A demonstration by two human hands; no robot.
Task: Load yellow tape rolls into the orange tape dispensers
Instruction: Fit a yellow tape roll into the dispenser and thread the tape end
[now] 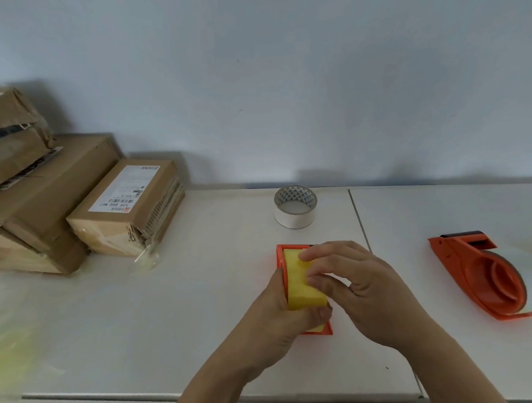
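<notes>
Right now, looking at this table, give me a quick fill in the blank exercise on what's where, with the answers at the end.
1. Both hands hold an orange dispenser with a roll of ____ tape in it.
2. The second orange dispenser lies to the ____ of the hands.
3. The white tape roll stands on the table between the hands and the ____.
4. The cardboard boxes are stacked at the ____ end of the table.

Answers: yellow; right; wall; left

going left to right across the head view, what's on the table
cardboard boxes → white tape roll → yellow roll held in a dispenser by both hands → second dispenser lying on its side
</notes>
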